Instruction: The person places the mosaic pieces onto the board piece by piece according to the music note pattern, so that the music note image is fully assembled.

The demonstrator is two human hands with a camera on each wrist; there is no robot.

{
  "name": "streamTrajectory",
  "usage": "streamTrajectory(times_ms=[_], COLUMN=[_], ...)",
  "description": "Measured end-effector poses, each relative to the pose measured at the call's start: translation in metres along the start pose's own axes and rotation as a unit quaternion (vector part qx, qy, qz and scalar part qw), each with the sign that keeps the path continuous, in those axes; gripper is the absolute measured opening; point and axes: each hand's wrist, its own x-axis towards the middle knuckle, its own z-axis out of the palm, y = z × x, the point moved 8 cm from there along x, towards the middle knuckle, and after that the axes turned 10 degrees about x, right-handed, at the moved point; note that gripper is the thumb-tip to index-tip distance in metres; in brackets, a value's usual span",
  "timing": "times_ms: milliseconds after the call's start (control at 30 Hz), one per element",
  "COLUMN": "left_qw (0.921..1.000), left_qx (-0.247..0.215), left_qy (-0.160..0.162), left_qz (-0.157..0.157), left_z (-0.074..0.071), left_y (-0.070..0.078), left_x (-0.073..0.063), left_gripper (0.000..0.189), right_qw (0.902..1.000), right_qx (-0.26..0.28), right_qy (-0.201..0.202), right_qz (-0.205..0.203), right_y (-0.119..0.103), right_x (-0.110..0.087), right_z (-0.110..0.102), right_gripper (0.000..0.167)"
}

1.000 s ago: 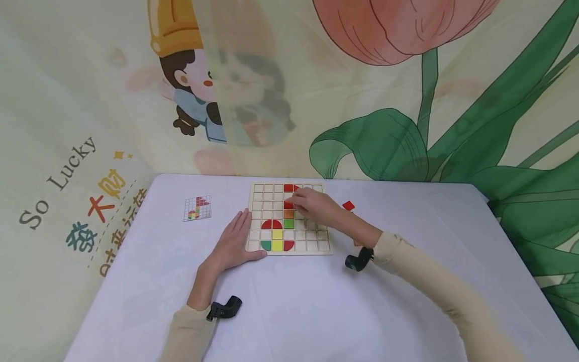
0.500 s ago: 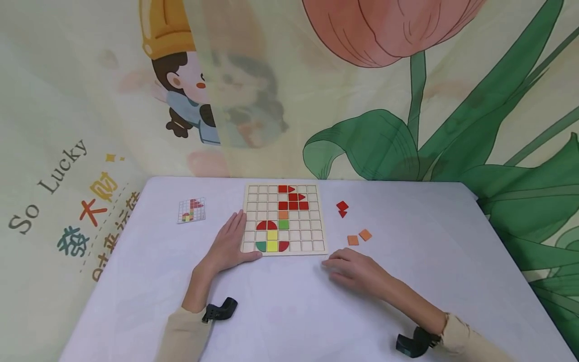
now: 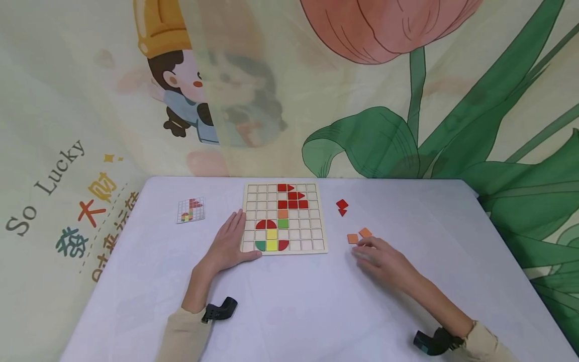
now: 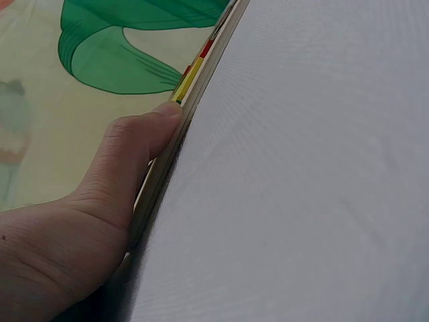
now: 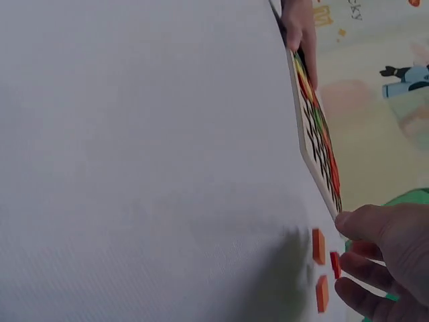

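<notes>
A wooden grid board [image 3: 304,229] lies on the table with red, orange, green and yellow pieces set in its cells. Along its left side rests my left hand [image 3: 227,243], fingers straight against the edge. The thumb [image 4: 164,117] of that hand touches the board's near edge in the left wrist view. Right of the board, my right hand [image 3: 384,262] holds nothing, its fingers loosely bent. Its fingertips are right by two orange square tiles [image 3: 352,239], which also show in the right wrist view. Behind these lie a red square tile [image 3: 342,204] and a red triangle tile [image 3: 342,212].
A small printed card [image 3: 191,210] with a coloured grid pattern lies left of the board. White cloth covers the table [image 3: 289,311]. Behind the table's far edge hangs a patterned cloth backdrop [image 3: 253,156].
My right hand has left the top of the board, come back toward the near side, then moved right to the orange tiles. More red pieces show on the board. My left hand stays put.
</notes>
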Motion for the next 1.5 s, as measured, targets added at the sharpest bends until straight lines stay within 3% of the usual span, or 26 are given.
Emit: streamTrajectory(times_ms=[133, 333, 633, 1000, 1167, 1333, 1500], left_qw=[1.0000, 1.0000, 1.0000, 0.9999, 1.0000, 0.9999, 0.9999], left_qx=[0.002, 0.003, 0.001, 0.006, 0.004, 0.007, 0.009], left_qy=[0.002, 0.004, 0.009, 0.008, 0.007, 0.006, 0.011], left_qz=[0.002, 0.003, 0.005, 0.003, 0.004, 0.003, 0.004], left_z=[0.000, 0.000, -0.001, -0.001, 0.000, 0.000, -0.001], left_y=[0.000, 0.000, 0.000, 0.001, 0.000, 0.002, 0.002], left_x=[0.000, 0.000, 0.001, 0.001, 0.000, 0.001, 0.001], left_gripper=[0.114, 0.114, 0.114, 0.114, 0.113, 0.113, 0.113], right_qw=[0.9999, 0.9984, 0.9978, 0.9984, 0.9943, 0.9759, 0.9644], right_qx=[-0.011, 0.002, -0.005, 0.006, -0.022, -0.004, 0.033], right_qy=[-0.008, -0.056, -0.051, -0.039, 0.011, 0.088, 0.066], right_qz=[0.003, -0.006, -0.042, -0.040, -0.103, -0.200, -0.254], right_y=[0.025, 0.050, 0.053, 0.061, 0.056, 0.040, 0.004], right_x=[0.016, 0.031, 0.037, 0.034, 0.031, 0.031, 0.043], right_z=[-0.013, -0.014, -0.013, -0.009, -0.013, -0.027, -0.024], right_gripper=[0.038, 0.032, 0.030, 0.031, 0.032, 0.039, 0.039])
